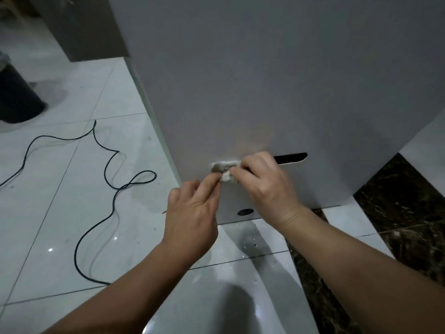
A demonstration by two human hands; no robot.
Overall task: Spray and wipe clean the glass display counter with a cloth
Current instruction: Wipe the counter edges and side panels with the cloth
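Head view. Just below frame centre, both hands bunch a small pale cloth (225,171) against the grey back panel (265,80) of the display counter: the left hand (192,213) pinches its lower edge, the right hand (267,184) clenches its right end, probably to fold a fresh face for wiping. Both grips grasp the cloth. A dark slot (292,158) lies beside the right hand, a round hole (245,211) below it. At lower left, a black cable (106,169) loops across the tiled floor (60,213); a dark bin (16,97) stands far left. No spray bottle is visible.
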